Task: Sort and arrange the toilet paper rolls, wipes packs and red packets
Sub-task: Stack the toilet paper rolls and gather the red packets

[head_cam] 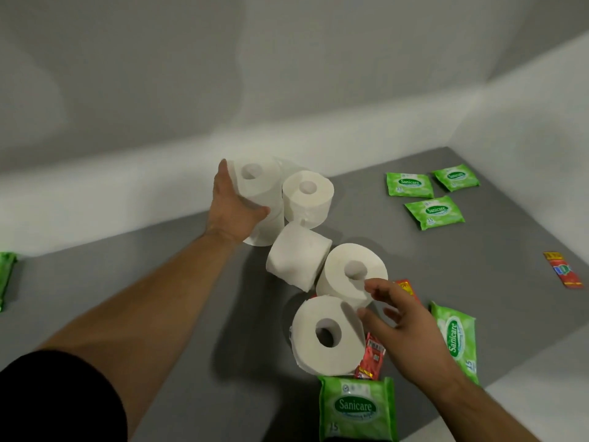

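My left hand (234,205) grips a white toilet paper roll (258,183) that stands on another roll near the back wall. More rolls sit beside it: one upright (307,197), one lying on its side (298,256), one tilted (349,274) and a near one (326,334). My right hand (401,327) hovers with fingers apart, fingertips at the tilted roll. Red packets lie under that hand (371,358), behind it (406,287) and at far right (562,272). Green wipes packs lie near me (357,408), by my right wrist (455,336) and in a group of three at the back right (433,212).
Everything rests on a grey mat (191,298) bordered by white walls at the back and right. Another green pack (6,275) lies at the far left edge.
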Demonstrator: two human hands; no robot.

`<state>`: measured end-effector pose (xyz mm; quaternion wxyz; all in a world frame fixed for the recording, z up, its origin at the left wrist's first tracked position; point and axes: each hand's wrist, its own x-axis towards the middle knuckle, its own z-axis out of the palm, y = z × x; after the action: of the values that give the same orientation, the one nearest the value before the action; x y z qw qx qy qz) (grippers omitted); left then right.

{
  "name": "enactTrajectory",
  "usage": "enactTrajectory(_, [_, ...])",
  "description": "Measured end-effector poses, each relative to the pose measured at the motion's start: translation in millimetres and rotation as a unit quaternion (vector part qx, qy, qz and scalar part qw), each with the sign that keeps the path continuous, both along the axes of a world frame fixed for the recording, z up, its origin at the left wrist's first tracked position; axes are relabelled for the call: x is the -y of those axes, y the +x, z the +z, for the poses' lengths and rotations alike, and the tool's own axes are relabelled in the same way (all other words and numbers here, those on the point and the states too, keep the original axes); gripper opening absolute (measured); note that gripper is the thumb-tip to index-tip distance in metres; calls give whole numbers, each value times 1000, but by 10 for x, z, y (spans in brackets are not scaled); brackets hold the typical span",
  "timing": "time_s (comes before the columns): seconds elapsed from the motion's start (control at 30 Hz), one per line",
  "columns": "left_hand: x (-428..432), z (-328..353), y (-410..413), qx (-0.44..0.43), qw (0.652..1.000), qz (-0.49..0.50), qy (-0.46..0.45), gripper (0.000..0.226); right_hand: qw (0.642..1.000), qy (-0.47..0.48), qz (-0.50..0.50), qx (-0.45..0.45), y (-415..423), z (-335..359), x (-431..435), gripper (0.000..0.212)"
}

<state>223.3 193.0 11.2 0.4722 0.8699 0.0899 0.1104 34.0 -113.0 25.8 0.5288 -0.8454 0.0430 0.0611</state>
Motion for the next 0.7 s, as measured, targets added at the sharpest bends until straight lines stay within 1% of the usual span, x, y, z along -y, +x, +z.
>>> enactTrajectory(0.03, [16, -10, -82, 2, 1000, -3, -6, 135, 1000, 0, 0, -2, -14, -5, 10, 38])
enactTrajectory(0.07, [36, -25, -183, 3, 1000, -7, -13, 141, 1000, -2, -2, -4, -30, -12, 22, 38])
enactTrajectory(0.1, [72, -26, -313, 3, 1000, -12, -26, 140, 1000, -6, -4, -7, -45, -24, 36, 37])
enactTrajectory(0.17, [181, -47, -641, 9, 998, -15, -58, 127, 1000, -20, -10, -14, -84, -64, 76, 39])
enactTrajectory(0.2, [242, -80, -816, 22, 997, -22, -72, 117, 999, -29, -12, -18, -102, -88, 98, 41])
enactTrajectory(0.23, [307, -128, -1004, 29, 996, -34, -81, 106, 999, -38, -13, -22, -125, -109, 114, 42])
enactTrajectory(0.27, [371, -203, -1199, 22, 994, -51, -90, 100, 999, -45, -14, -27, -147, -130, 128, 42])
enactTrajectory(0.3, [437, -269, -1396, 0, 992, -69, -102, 102, 998, -49, -15, -31, -169, -151, 140, 42])
enactTrajectory(0.37, [545, -451, -1757, -43, 988, -113, -93, 114, 997, -61, -19, -38, -202, -192, 164, 41])
enactTrajectory(0.43, [630, -632, -2066, -49, 981, -171, -78, 123, 997, -67, -22, -39, -226, -228, 190, 42])
enactTrajectory(0.53, [748, -761, -2311, -66, 970, -227, -53, 138, 996, -66, -29, -42, -262, -260, 221, 41])
enactTrajectory(0.6, [826, -797, -2336, -55, 966, -250, -34, 139, 996, -63, -34, -48, -284, -256, 230, 39])
enactTrajectory(0.7, [906, -778, -2274, -39, 969, -241, -38, 127, 996, -53, -41, -52, -315, -227, 228, 36])
